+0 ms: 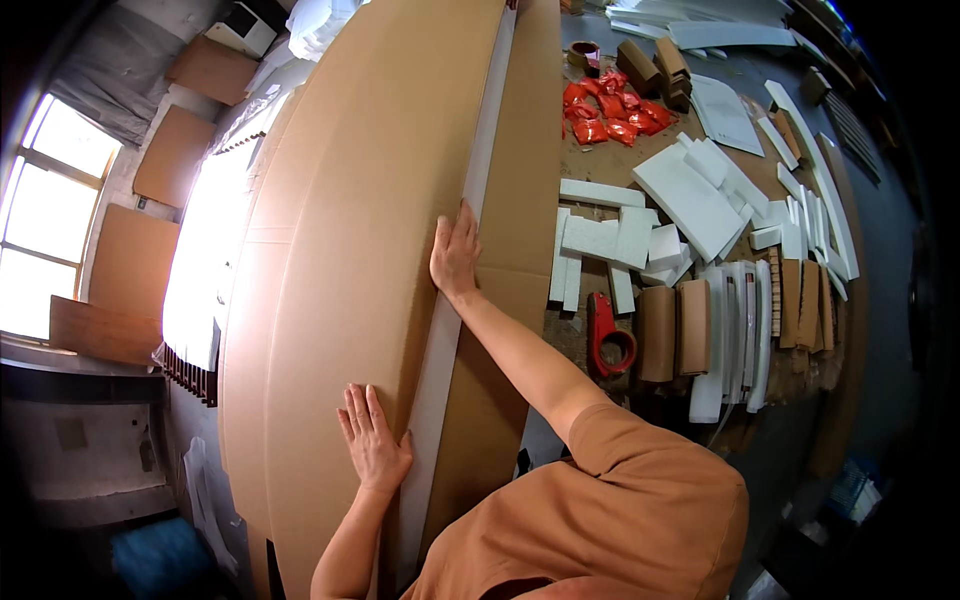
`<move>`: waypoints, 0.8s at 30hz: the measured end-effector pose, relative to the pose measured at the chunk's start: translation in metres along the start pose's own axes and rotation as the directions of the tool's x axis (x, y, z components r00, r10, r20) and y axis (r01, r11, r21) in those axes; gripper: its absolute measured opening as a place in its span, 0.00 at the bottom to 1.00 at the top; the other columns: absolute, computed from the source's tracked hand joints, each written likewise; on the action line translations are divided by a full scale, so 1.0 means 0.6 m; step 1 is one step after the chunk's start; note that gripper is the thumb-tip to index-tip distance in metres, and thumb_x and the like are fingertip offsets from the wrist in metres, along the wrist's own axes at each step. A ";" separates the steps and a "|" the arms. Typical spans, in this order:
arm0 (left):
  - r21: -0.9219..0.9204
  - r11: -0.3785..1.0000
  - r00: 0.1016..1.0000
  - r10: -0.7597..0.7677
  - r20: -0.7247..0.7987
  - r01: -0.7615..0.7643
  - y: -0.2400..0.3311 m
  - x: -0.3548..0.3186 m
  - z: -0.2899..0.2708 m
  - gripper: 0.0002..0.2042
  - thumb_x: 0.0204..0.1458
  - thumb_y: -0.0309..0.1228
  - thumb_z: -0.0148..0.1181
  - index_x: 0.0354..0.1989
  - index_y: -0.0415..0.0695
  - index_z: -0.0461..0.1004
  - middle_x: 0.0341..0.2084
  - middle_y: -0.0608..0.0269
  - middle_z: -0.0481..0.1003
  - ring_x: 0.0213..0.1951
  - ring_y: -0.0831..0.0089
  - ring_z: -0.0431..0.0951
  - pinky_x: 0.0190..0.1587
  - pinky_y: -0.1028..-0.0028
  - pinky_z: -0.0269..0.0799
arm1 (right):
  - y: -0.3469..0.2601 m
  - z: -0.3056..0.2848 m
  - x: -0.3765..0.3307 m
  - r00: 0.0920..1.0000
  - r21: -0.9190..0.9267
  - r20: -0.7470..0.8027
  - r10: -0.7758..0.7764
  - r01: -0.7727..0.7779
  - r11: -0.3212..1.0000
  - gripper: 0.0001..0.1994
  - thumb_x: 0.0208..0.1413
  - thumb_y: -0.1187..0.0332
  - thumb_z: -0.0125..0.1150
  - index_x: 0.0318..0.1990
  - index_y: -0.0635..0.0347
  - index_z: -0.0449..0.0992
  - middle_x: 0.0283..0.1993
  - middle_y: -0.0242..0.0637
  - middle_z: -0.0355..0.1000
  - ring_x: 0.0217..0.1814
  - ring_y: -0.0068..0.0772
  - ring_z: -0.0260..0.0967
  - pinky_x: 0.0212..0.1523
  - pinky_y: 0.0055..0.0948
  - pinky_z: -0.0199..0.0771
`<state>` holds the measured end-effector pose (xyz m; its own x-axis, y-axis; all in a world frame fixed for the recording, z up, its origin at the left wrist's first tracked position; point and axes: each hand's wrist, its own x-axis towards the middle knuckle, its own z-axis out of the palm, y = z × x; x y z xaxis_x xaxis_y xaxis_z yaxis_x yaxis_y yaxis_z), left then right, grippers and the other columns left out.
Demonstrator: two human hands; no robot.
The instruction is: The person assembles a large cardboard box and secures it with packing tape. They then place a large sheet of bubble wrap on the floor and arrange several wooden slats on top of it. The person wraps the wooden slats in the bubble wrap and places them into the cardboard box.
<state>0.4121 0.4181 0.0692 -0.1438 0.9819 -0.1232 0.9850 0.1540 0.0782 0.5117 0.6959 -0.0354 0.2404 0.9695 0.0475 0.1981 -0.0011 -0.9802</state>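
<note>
Left hand [377,450] and right hand [456,252], spread flat, grasping nothing, rest on the cardboard [345,250]; right sits farther along its away-running long axis.

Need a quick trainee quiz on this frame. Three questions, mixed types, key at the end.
1. True or false: the left hand rests palm down on the large brown cardboard.

2. Multiple choice: which lies just left of the two rounded brown pieces?
A. The red tape dispenser
B. The red packets
C. The window

3. Short answer: which hand touches the cardboard nearer the top of the picture?

Key:
1. True.
2. A.
3. The right hand.
</note>
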 end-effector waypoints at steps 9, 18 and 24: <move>-0.004 1.000 1.000 0.014 -0.004 -0.014 -0.001 0.000 0.005 0.47 0.37 0.30 0.64 0.65 0.33 0.42 0.66 0.39 0.41 0.68 0.48 0.38 0.67 0.52 0.31 | -0.073 -0.012 0.223 0.990 -0.421 0.124 -0.071 0.117 0.899 0.50 0.54 0.45 0.51 0.67 0.71 0.28 0.72 0.55 0.21 0.75 0.45 0.15 0.69 0.49 0.20; -0.003 1.000 0.999 0.026 0.025 -0.026 -0.005 0.005 0.007 0.46 0.36 0.31 0.64 0.64 0.30 0.44 0.64 0.35 0.42 0.68 0.44 0.38 0.66 0.49 0.32 | -0.033 -0.003 0.245 0.956 0.113 0.293 -0.014 -0.020 0.993 0.56 0.45 0.48 0.58 0.65 0.71 0.22 0.72 0.54 0.18 0.75 0.43 0.10 0.66 0.52 0.08; 0.005 1.000 0.999 0.026 0.021 -0.026 -0.004 0.006 0.002 0.46 0.35 0.30 0.64 0.63 0.30 0.44 0.64 0.35 0.43 0.67 0.43 0.39 0.66 0.49 0.33 | -0.082 0.002 0.365 0.988 -0.441 0.127 0.092 -0.027 0.897 0.58 0.43 0.46 0.59 0.65 0.74 0.24 0.72 0.56 0.20 0.75 0.46 0.12 0.67 0.53 0.15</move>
<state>0.4095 0.4214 0.0674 -0.1163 0.9830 -0.1419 0.9889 0.1279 0.0759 0.5533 0.9085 0.0227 0.1351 0.9885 -0.0672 0.5906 -0.1348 -0.7956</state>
